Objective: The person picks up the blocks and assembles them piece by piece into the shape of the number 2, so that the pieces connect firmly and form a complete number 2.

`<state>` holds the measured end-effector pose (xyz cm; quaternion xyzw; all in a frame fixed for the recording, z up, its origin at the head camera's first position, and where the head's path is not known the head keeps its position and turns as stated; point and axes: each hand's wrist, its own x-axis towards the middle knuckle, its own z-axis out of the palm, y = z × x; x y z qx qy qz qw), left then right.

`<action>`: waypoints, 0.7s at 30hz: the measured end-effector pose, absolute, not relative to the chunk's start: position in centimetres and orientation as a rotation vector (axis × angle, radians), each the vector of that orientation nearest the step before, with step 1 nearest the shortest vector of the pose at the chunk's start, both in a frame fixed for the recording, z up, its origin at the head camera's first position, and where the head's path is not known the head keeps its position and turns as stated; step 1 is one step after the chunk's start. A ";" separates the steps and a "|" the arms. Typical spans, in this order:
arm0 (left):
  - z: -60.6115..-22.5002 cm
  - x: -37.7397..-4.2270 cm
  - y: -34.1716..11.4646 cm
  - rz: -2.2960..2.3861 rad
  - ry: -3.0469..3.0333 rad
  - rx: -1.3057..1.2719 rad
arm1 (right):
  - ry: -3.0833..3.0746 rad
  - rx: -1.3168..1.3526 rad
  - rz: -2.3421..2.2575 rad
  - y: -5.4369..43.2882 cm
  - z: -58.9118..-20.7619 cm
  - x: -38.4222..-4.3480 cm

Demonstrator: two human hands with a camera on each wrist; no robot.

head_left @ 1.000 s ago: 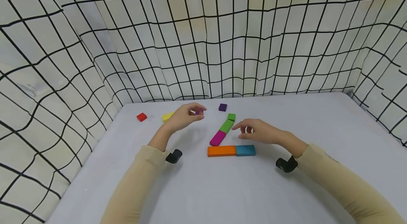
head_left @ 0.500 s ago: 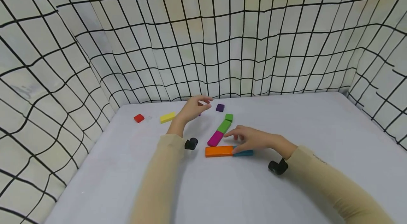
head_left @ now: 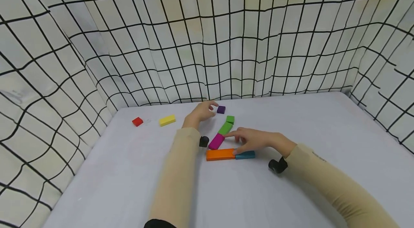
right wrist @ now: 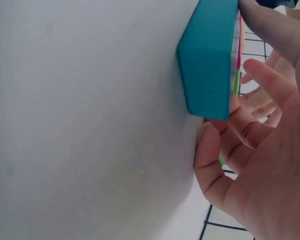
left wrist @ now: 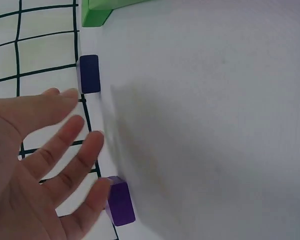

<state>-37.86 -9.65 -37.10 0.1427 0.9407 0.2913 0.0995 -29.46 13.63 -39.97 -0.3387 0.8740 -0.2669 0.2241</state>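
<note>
My left hand point(head_left: 201, 112), fingers spread and holding nothing, reaches beside a dark purple block point(head_left: 221, 109) at the back of the table. In the left wrist view, the dark purple block point(left wrist: 90, 74) lies just beyond the thumb tip, and a brighter purple block point(left wrist: 121, 202) is by the little finger; the head view hides the latter behind the hand. My right hand point(head_left: 255, 138) is low over the row, thumb tip at the joint of the orange block point(head_left: 220, 154) and blue block point(head_left: 245, 155). Its index fingertip is at the magenta block point(head_left: 216, 141).
Two green blocks point(head_left: 225, 128) continue the slanted line behind the magenta one. A yellow block point(head_left: 167, 120) and a red block point(head_left: 137, 122) lie at the back left of the white table point(head_left: 106, 185). Black netting point(head_left: 226, 44) rises along the back and sides.
My left hand has moved right, from the purple block towards the dark purple one, uncovering the yellow block. My right hand has come down and left, onto the orange, blue and magenta blocks.
</note>
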 end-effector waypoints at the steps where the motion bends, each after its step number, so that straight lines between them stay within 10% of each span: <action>1: -37.2 -38.0 -9.5 0.845 2.778 0.410 | 2.407 -0.935 -0.739 13.7 -40.0 -29.5; 21: -37.4 -39.2 -6.9 0.614 2.853 0.302 | 2.402 -0.924 -0.711 13.7 -39.9 -29.5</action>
